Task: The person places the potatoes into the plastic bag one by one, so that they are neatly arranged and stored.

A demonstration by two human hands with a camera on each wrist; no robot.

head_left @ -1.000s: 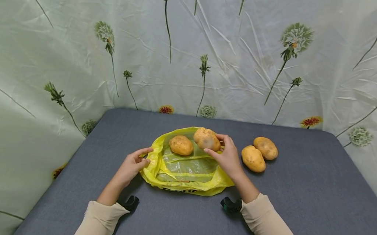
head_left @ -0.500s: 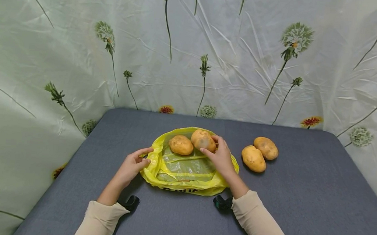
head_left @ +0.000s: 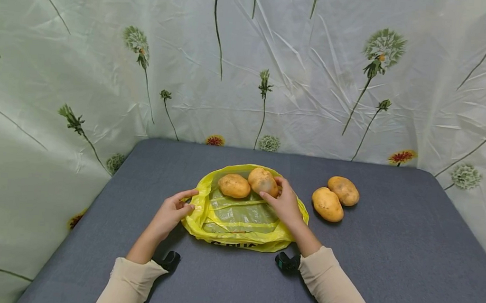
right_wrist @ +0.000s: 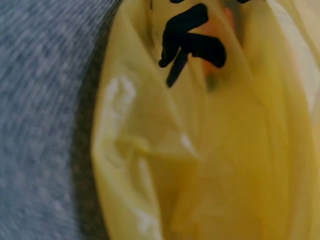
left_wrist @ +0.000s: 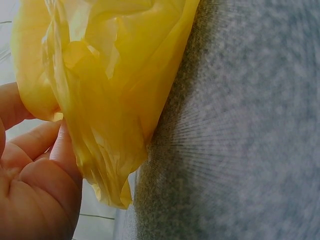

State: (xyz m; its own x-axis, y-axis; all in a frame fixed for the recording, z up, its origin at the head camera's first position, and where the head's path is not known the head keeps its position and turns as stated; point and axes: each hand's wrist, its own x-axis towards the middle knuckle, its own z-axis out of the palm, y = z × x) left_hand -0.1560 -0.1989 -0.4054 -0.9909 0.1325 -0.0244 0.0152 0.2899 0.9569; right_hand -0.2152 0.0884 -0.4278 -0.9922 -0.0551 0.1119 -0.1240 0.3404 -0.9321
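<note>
A yellow plastic bag (head_left: 240, 241) lies on the table with its mouth spread wide. My left hand (head_left: 170, 216) pinches the bag's left rim; in the left wrist view, thumb and fingers (left_wrist: 35, 142) close on the thin film. Inside the bag, towards the back, rests a potato (head_left: 234, 185). Just right of it, my right hand (head_left: 285, 203) grips a second potato (head_left: 263, 181) from its right side. In the right wrist view only the bag's side (right_wrist: 220, 165) with black print shows; the right hand and its potato are out of that view.
Two more potatoes, one nearer (head_left: 328, 204) and one farther (head_left: 343, 191), touch each other right of the bag. The grey cloth-covered table (head_left: 232, 288) ends at a pale flower-print curtain (head_left: 318, 72) behind and at the left.
My right hand has carried its potato left and slightly down, closer to the other potato in the bag. During the last half second it has hardly moved. The left hand stays on the rim.
</note>
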